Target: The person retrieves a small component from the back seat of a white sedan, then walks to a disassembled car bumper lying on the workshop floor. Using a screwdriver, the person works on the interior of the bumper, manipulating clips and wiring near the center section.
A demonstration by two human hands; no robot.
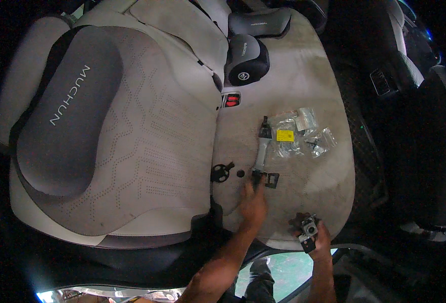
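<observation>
Across the rear seat cushion lies a slim grey tool (262, 150) with black ends. My left hand (253, 206) reaches to its near end, fingers closed around the black part there. My right hand (322, 238) grips a small silver-and-black device (309, 230) with a round, lens-like centre, held over the cushion's front edge. Next to my left fingertips is a flat black square frame (272, 180). A black round part with a short arm (221, 172) and a small black disc (240, 173) lie to the left.
Clear plastic bags (287, 144) of small parts, one with a yellow label, lie on the cushion (329, 111). Two dark pillows (248, 59) rest farther back. The beige backrest (147, 126) stands at left, a grey headrest cushion (71, 111) on it. Red buckles (231, 100) sit between.
</observation>
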